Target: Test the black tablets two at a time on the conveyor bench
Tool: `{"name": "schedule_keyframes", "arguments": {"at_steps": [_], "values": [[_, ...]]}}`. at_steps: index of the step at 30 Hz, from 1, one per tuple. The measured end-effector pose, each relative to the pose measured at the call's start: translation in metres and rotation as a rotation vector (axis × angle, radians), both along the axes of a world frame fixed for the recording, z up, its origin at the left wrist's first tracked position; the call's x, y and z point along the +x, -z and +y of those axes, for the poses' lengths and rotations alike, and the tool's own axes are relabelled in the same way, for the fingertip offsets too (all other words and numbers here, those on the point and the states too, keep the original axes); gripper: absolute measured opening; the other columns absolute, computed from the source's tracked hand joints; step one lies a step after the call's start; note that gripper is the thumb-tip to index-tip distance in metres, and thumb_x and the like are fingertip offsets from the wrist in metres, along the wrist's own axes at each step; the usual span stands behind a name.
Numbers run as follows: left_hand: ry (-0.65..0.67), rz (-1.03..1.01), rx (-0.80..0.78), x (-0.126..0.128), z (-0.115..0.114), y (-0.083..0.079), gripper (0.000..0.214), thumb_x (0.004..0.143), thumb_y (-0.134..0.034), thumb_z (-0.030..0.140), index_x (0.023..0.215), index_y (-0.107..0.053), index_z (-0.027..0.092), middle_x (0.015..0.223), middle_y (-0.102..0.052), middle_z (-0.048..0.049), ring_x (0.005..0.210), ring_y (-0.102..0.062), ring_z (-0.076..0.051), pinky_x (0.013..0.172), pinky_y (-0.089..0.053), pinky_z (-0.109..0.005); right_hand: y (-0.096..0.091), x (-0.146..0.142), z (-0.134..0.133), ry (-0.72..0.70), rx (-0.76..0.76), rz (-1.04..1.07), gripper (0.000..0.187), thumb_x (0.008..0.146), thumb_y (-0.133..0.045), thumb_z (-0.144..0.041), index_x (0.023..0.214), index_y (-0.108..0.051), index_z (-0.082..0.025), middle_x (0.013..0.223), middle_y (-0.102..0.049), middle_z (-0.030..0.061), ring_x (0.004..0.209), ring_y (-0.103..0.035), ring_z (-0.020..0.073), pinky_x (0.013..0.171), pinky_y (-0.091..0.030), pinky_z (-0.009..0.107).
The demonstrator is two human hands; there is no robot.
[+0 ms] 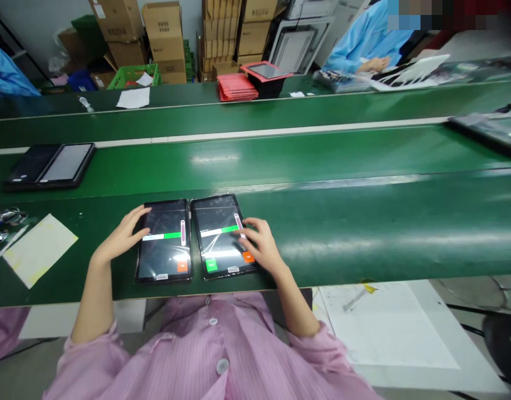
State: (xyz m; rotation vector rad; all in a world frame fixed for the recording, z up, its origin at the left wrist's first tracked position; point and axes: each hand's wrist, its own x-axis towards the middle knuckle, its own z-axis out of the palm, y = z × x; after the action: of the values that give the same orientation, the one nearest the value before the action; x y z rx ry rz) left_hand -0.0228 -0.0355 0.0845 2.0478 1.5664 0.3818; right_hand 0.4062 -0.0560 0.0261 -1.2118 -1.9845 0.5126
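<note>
The left tablet (166,253) and right tablet (218,244) lie side by side near the bench's (342,228) front edge, long axes pointing away from the person. The left hand (124,232), fingers spread, is nearer the former's outer edge; the right hand (261,244), loosely parted, is over the latter's. Neither clamps anything. An open black case (33,164) lies beyond, leftward.

Left hand (124,232) loosely spread; right hand (260,244) lightly curled.
</note>
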Motion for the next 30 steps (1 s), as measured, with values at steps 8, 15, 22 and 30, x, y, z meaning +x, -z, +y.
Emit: {"name": "schedule_keyframes", "arguments": {"at_steps": [8, 15, 22, 30], "values": [[-0.125, -0.309, -0.235, -0.018, -0.094, 0.043, 0.092, 0.094, -0.053, 0.055, 0.157, 0.007, 0.025, 0.162, -0.025, -0.0171, 0.148, -0.031, -0.031, 0.120, -0.027, -0.052, -0.024, -0.033, -0.041, -0.350, 0.226, -0.420, 0.034, 0.091, -0.062, -0.056, 0.113, -0.074, -0.032, 0.151, -0.046, 0.0107, 0.134, -0.039, 0.0378, 0.114, -0.018, 0.064], [-0.130, -0.220, -0.157, -0.013, -0.074, 0.029, 0.091, 0.096, -0.051, 0.052, 0.157, 0.011, 0.025, 0.163, -0.023, -0.0187, 0.146, -0.036, -0.029, 0.117, -0.033, -0.049, 0.006, -0.003, 0.083, 0.227, -0.225, 0.231, 0.058, 0.086, -0.056, -0.056, 0.128, -0.063, -0.017, 0.117, -0.067, 0.0165, 0.103, -0.062, 0.0310, 0.093, -0.049, 0.051], [-0.098, 0.396, 0.163, 0.074, 0.020, -0.006, 0.044, 0.099, -0.047, 0.041, 0.140, -0.053, 0.028, 0.156, -0.041, -0.0143, 0.147, -0.033, -0.032, 0.119, -0.013, -0.064, 0.036, -0.004, 0.114, 0.242, -0.552, 0.662, 0.054, 0.061, -0.078, -0.053, 0.099, -0.074, -0.016, 0.092, -0.077, 0.0109, 0.084, -0.070, 0.0257, 0.082, -0.055, 0.039], [-0.144, 0.579, 0.087, 0.165, 0.081, 0.007, 0.033, 0.086, -0.055, 0.025, 0.114, -0.064, 0.010, 0.096, -0.074, -0.0174, 0.107, -0.068, -0.031, 0.120, -0.008, -0.060, 0.045, 0.005, 0.112, 0.269, -0.502, 0.593, 0.048, 0.059, -0.077, -0.054, 0.089, -0.073, -0.018, 0.089, -0.078, 0.0116, 0.083, -0.073, 0.0277, 0.077, -0.058, 0.038]]}}
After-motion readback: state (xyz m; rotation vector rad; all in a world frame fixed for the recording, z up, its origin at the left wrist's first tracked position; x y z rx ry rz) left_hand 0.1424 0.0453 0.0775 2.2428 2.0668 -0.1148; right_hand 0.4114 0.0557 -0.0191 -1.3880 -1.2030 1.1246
